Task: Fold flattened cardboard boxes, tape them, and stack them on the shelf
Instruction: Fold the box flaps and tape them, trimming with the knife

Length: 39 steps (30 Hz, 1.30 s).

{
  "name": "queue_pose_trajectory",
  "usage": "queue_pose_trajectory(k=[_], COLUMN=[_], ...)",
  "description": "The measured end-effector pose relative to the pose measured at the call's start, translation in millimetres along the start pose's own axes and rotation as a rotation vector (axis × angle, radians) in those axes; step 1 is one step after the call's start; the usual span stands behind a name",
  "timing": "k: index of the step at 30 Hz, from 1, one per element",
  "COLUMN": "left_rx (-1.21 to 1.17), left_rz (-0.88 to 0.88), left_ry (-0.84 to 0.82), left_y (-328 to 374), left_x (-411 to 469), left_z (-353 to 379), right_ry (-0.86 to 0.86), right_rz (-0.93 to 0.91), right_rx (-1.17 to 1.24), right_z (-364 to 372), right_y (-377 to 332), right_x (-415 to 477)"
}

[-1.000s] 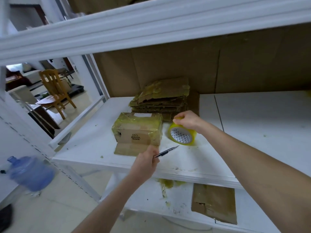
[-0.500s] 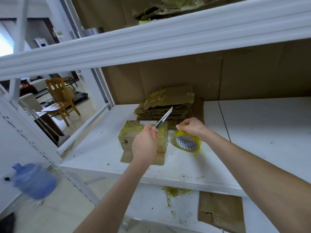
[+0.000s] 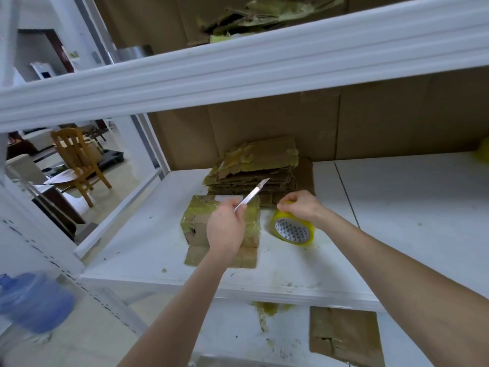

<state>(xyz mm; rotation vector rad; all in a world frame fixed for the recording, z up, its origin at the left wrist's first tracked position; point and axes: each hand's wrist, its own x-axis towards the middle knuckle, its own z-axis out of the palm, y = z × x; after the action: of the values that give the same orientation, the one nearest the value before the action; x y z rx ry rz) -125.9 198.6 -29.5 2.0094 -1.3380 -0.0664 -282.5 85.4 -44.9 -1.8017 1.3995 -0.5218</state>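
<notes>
A small taped cardboard box [image 3: 199, 221] sits on the white shelf [image 3: 148, 250], with a flat cardboard piece [image 3: 195, 256] under its front. My left hand [image 3: 225, 229] hovers over the box and pinches a slim knife [image 3: 251, 194], blade pointing up and to the right. To the right of the box, a yellow tape roll [image 3: 292, 230] stands on edge. My right hand [image 3: 300, 206] holds the roll at its top. Behind both lies a stack of flattened cardboard boxes [image 3: 254, 168] against the back wall.
The shelf board above [image 3: 238, 67] overhangs close to my head and carries torn cardboard [image 3: 254, 19]. On the lower shelf lies a flat cardboard piece [image 3: 346, 337]. A blue water bottle [image 3: 34, 300] stands on the floor at left, a wooden chair [image 3: 76, 160] farther back.
My left hand rose from the shelf's front edge to above the taped box, turning the knife from level to pointing up and right. My right hand stayed on the tape roll.
</notes>
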Motion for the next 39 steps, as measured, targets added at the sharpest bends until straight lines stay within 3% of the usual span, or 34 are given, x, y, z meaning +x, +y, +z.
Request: queue_pose_trajectory(k=[3,9,17,22,26,30,39], left_rx=[0.075,0.228,0.163,0.028,0.06,0.251,0.348], left_rz=[0.098,0.063,0.055,0.019,0.147,0.16,0.137], left_ry=[-0.013,-0.182,-0.19,-0.138,-0.013,-0.147,-0.247], left_y=[15.2,-2.1,-6.5,-7.9,-4.3,11.3,27.5], left_x=[-2.5,-9.5,-10.7,-4.9,-6.8,-20.2,-31.1], left_z=[8.9,29.9,31.2,25.4,9.9,5.5,13.3], right_ry=[0.006,0.026,0.089,0.055,0.099,0.105,0.185], right_rz=[-0.017,-0.086,-0.034,-0.051,-0.021,-0.032,0.014], right_rx=[-0.033,-0.15,-0.476,-0.398,-0.404,-0.387,-0.435], right_z=[0.9,-0.1,-8.9,-10.1,-9.9,-10.1,-2.8], right_y=[-2.7,0.4,5.3,3.6,2.7,2.2,-3.0], right_x=[-1.0,-0.8,-9.7,-6.4,-4.8,-3.8,-11.4])
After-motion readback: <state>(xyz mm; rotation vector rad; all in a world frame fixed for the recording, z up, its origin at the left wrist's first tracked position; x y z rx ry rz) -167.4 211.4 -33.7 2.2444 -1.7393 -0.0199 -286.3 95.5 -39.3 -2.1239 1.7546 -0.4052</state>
